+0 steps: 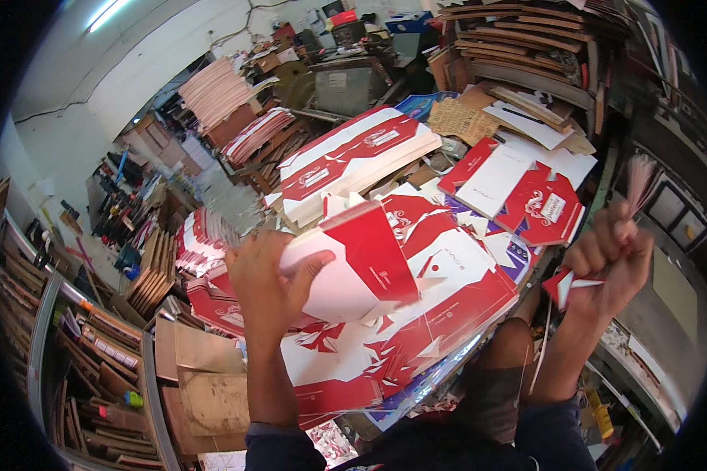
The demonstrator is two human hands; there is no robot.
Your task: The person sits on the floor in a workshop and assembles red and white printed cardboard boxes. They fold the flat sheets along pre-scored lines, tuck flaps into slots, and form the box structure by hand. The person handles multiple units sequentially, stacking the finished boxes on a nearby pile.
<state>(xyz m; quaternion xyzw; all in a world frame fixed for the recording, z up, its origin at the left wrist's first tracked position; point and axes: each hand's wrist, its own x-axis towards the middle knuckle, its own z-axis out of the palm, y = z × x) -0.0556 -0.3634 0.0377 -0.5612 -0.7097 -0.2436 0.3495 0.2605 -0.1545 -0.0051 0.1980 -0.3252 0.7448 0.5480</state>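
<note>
My left hand (265, 275) is closed on the edge of a stack of red-and-white printed card sheets (375, 250), thumb on the near face. The stack stands tilted above other printed card sheets (463, 302) on the work table. Raised at the right, apart from the table, my right hand (614, 255) is closed around a bunch of paper offcuts. Thin pale strips (641, 180) fan out above its fingers, and a red-and-white pointed scrap (559, 286) sticks out below. Loose triangular scraps (385, 363) lie on the sheets near me.
Behind the held stack lies a tall pile of red-and-white card (353, 153). More printed blanks (546, 200) rest at the back right. Wooden boards (518, 39) are stacked at the far right. A rack of boards (102, 369) stands left; a grey machine (668, 290) stands right.
</note>
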